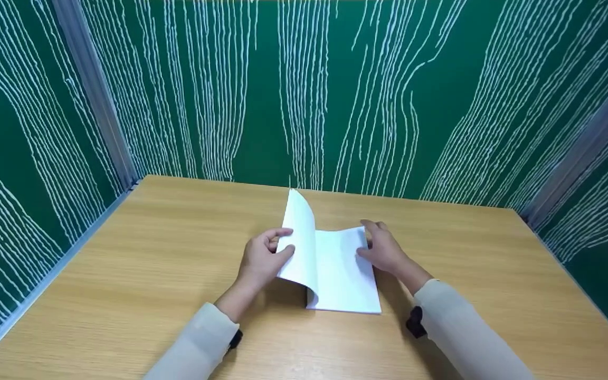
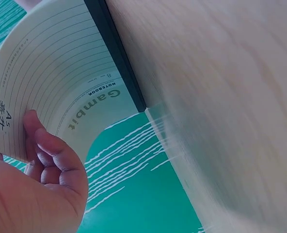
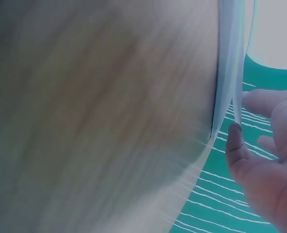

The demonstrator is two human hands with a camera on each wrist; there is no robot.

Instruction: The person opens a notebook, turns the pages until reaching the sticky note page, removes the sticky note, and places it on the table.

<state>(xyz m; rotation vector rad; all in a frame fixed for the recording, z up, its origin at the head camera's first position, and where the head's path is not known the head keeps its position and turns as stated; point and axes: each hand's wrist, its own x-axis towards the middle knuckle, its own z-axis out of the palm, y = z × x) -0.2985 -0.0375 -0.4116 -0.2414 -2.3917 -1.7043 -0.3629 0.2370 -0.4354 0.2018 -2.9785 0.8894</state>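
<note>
A notebook (image 1: pixel 343 274) lies on the table with its left part raised and curving upward. My left hand (image 1: pixel 262 257) grips the edge of this raised part, thumb on the white page side. In the left wrist view the lined cover (image 2: pixel 61 63) bends over the fingers of the left hand (image 2: pixel 49 184), with "Gambit" and "NOTEBOOK" printed on it. At the right edge, my right hand (image 1: pixel 386 250) pinches the notebook's pages near the upper corner, its thumb over the white page. In the right wrist view, the page edges (image 3: pixel 236 104) run between the thumb and a finger of the right hand (image 3: pixel 269 150).
The wooden table (image 1: pixel 177 221) extends around the notebook on all sides. Green panels (image 1: pixel 262 95) with wavy white lines stand behind it and at both sides, joined by grey posts (image 1: pixel 95 95). A dark strap piece (image 1: pixel 416 322) sits under the right sleeve.
</note>
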